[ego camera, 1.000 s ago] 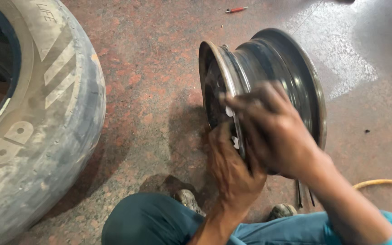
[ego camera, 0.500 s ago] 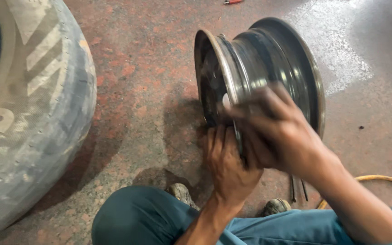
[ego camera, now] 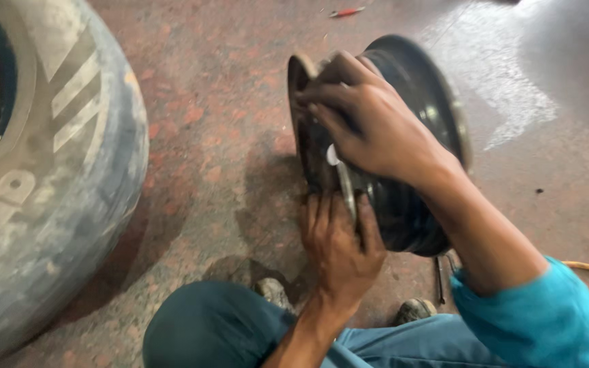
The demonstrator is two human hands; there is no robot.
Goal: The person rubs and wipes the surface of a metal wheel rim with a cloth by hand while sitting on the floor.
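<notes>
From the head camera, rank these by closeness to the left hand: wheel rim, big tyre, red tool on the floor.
1. Wheel rim: the left hand touches its lower edge.
2. Big tyre: far left on the floor.
3. Red tool: top of view, beyond the rim.

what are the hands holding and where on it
Both hold the dark wheel rim: right hand over its upper front edge, left hand at its lower edge.

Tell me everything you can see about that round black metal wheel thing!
The wheel rim is dark, scuffed metal shaped like a short drum with raised edges. It has no tyre on it and stands on its edge on the reddish speckled floor. The right hand grips its top edge, and the left hand presses against its lower front. A small silvery piece shows between the hands; what it is cannot be told.
</notes>
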